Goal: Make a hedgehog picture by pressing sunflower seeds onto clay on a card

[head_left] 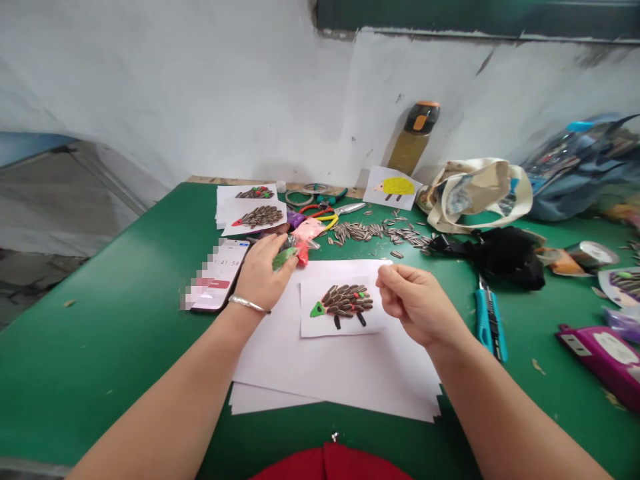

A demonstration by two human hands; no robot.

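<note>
On a stack of white paper (320,373) lies a card (317,327) with a hedgehog (347,301) made of striped seeds, with a green head, black legs and red and green dots. My left hand (265,267) reaches over the clay packets at the paper's top left, fingers apart, touching a green packet (284,258); a red one (302,253) is beside it. Above the card's right edge, my right hand (413,297) is closed, thumb against forefinger; whatever it pinches is too small to make out.
A phone (220,275) lies left of the paper. Behind are seeds (360,231), pliers (325,217), finished cards (255,217), a yellow hedgehog card (393,189) and a bottle (413,140). On the right are a cutter (490,320), a black pouch (510,257) and a purple tool (600,353).
</note>
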